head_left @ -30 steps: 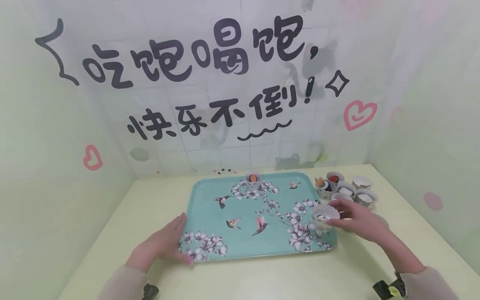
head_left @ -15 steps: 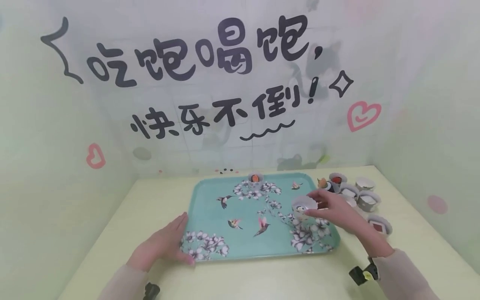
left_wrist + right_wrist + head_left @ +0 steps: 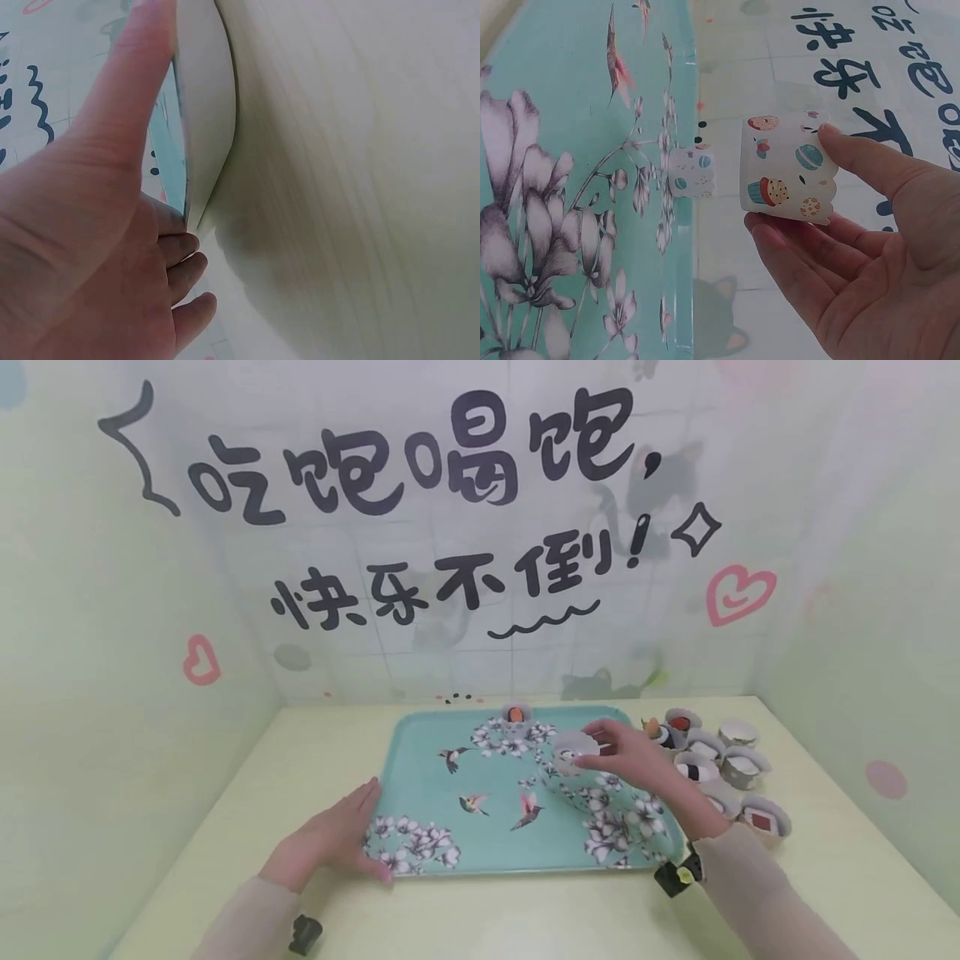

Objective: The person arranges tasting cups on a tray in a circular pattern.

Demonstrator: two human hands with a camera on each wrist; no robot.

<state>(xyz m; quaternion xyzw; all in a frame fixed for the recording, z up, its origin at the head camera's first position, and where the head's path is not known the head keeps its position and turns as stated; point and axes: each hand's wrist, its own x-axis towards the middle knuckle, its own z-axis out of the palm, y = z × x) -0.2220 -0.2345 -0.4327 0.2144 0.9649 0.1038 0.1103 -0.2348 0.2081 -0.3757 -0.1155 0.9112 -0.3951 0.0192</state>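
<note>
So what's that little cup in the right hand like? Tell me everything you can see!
The cup is small and whitish, and looks like paper. Its side is printed with colourful pictures, including a cupcake with a teal wrapper, and its rim is wavy. The right hand holds it by the side, with the thumb near the rim. It is roughly upright, in the air above the teal tray, not touching it. A small dark patch shows there in the head view, too blurry to identify.
</note>
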